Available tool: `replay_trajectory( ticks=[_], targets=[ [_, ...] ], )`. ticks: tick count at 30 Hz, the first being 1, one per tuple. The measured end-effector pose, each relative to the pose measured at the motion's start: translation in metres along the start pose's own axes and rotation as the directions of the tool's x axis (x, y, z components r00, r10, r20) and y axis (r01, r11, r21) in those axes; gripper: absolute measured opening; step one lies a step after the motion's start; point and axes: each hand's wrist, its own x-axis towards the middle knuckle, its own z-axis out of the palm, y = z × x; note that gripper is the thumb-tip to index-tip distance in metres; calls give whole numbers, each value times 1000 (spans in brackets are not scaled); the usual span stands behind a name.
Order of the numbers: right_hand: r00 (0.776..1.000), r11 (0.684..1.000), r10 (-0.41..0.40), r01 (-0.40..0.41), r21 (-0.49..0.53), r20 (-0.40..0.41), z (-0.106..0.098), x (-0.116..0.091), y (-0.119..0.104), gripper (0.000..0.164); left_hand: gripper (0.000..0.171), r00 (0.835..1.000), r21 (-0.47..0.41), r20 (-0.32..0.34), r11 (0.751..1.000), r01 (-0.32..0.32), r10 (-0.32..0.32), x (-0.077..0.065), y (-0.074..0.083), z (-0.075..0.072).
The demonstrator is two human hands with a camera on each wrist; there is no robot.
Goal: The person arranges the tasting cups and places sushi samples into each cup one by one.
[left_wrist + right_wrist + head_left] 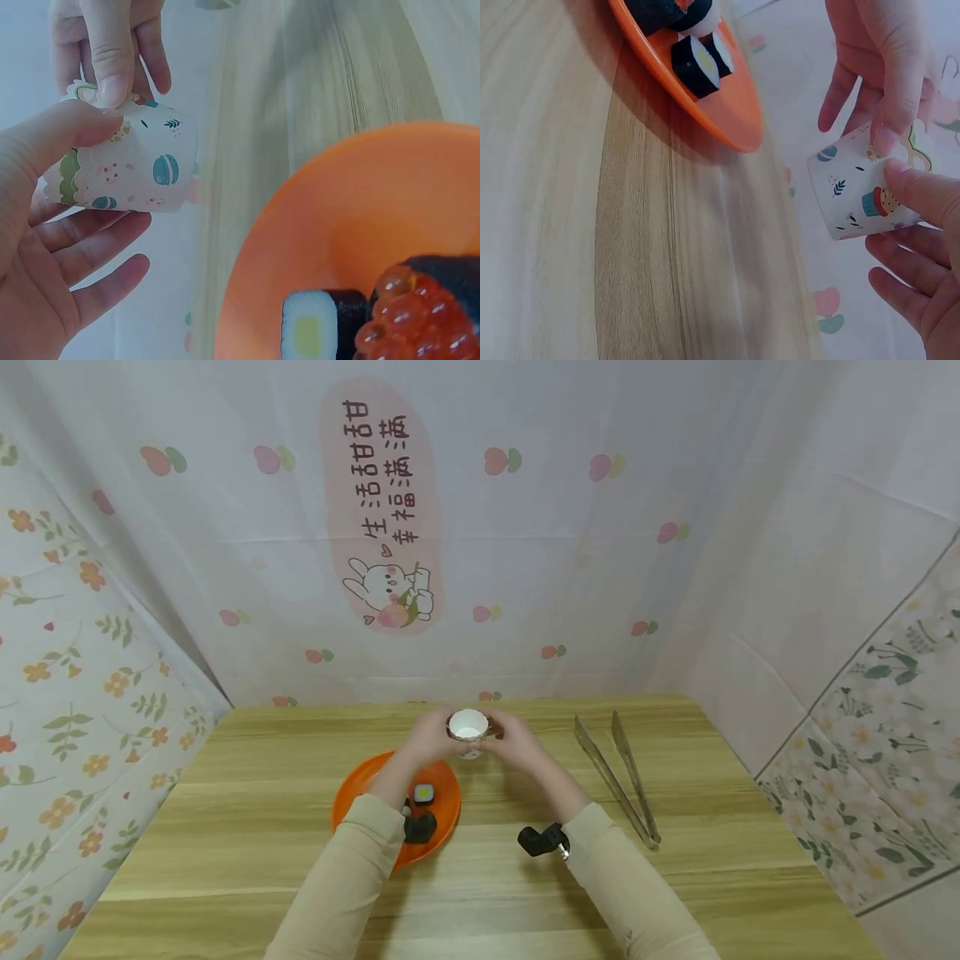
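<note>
Both hands hold a white paper baking cup (pixel 468 727) with a scalloped rim, printed with macarons and cupcakes, above the far middle of the table. My left hand (pixel 431 737) grips its left side, and my right hand (pixel 517 745) grips its right side. In the left wrist view the two thumbs meet near the rim of the cup (pixel 139 157), with the left fingers curved beneath it. The right wrist view shows the right thumb on the printed wall of the cup (pixel 855 187). Looking in from above, I see only its white inside.
Left of centre, an orange plate (pixel 450 818), partly covered by my left forearm, carries a sushi roll (pixel 423 793) with a yellow centre and roe-topped sushi (pixel 397 311). Metal tongs (pixel 633 785) lie spread on the wooden table (pixel 487 902) at right. Printed curtains surround the table.
</note>
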Motion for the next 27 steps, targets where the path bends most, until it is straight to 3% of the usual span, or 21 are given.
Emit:
replay_trajectory(
  ticks=[12, 17, 27],
  targets=[
    [999, 999, -33, 32, -25, -22, -7, -24, -12, 55, 57, 1000, -57, 3, 998, 11, -11, -20, 11, 5],
    [999, 999, -35, 34, -36, -29, -9, -37, -15, 58, 54, 1000, -40, -9, 999, -24, 24, -29, 14, 9],
    [997, 997, -66, 64, -40, -38, -10, -56, -20, 62, 48, 996, -97, -9, 992, -84, 84, -45, 16, 17]
  ],
)
